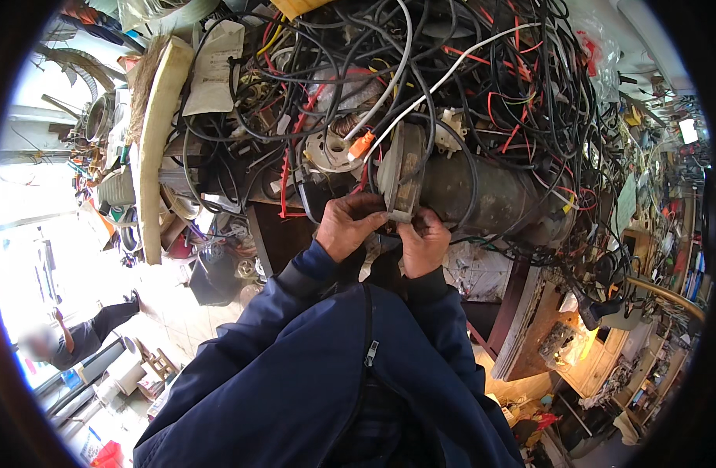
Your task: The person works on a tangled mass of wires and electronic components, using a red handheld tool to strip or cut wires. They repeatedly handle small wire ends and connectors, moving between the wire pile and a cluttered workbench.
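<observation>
A dusty grey cylindrical motor point(479, 191) lies on its side among tangled cables, with a round end flange point(405, 168) facing left. My left hand point(347, 225) is closed at the flange's near edge, its thumb against a small flat tab point(400, 217) there. On the other side of that tab, my right hand point(425, 243) pinches the same edge with bent fingers. Some fingertips of both hands are hidden behind the flange. Just left of it sits a pale round plate with holes point(328, 150). An orange connector point(362, 145) on a white cable hangs close above.
Black, red and white cables point(498, 78) cover the bench's far side. A long cream-coloured foam strip point(157, 156) stands at the left. Cluttered shelves point(670, 312) line the right. Another person point(85, 335) is at the far left. A dark bin point(214, 274) stands on the floor.
</observation>
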### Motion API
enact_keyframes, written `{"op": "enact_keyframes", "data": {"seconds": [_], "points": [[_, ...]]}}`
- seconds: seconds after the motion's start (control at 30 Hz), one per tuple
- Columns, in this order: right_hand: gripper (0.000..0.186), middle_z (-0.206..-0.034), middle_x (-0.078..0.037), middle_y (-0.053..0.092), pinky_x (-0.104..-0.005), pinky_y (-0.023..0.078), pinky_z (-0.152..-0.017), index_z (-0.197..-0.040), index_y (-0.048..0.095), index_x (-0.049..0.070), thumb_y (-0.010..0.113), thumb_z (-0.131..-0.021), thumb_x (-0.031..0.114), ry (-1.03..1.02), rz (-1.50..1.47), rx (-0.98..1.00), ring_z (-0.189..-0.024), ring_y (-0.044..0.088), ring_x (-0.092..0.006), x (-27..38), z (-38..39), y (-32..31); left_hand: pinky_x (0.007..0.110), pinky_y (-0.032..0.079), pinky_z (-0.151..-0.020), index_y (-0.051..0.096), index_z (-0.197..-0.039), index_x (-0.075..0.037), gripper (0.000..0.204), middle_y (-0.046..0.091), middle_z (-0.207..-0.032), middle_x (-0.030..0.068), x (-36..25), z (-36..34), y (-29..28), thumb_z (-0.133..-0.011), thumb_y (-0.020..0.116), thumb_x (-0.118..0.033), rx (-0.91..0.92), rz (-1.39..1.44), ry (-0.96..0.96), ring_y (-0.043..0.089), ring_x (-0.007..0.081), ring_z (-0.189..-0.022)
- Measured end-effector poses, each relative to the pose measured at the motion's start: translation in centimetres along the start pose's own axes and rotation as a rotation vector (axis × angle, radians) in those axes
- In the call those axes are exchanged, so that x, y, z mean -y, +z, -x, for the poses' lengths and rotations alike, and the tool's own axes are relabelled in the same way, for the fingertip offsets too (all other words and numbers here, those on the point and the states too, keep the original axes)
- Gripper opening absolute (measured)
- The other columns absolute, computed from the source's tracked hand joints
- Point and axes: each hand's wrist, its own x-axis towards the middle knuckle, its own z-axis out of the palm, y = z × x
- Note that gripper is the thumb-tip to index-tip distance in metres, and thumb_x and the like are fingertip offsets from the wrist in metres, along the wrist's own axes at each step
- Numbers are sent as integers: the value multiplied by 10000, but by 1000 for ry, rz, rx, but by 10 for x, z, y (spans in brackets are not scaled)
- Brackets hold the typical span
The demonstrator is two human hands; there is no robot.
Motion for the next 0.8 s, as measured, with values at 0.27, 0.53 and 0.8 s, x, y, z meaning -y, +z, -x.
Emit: {"op": "enact_keyframes", "data": {"seconds": [0.27, 0.53, 0.8], "points": [[158, -932, -61, 671, -244, 481, -717, -962, 667, -59, 602, -822, -27, 96, -286, -26, -788, 597, -99, -7, 2, 0, 254, 514, -711, 658, -1015, 55, 209, 690, -879, 70, 5, 3, -2, -832, 677, -44, -16, -9, -28, 614, 93, -764], [159, -869, -65, 667, -251, 482, -695, -966, 662, -72, 591, -826, -52, 36, -185, -18, -756, 600, -104, -11, 2, 4, 241, 520, -699, 662, -1003, 46, 164, 692, -878, 70, 19, 2, -1, -851, 664, -17, -28, 112, -4, 624, 94, -760], [131, -830, -50, 648, -245, 459, -691, -939, 652, -80, 571, -850, -30, 55, -106, 48, -746, 573, -95, -5, 3, 1, 240, 505, -695, 657, -996, 62, 177, 683, -866, 66, 23, 3, 3, -838, 672, -16, -44, 253, -53, 609, 89, -755]]}}
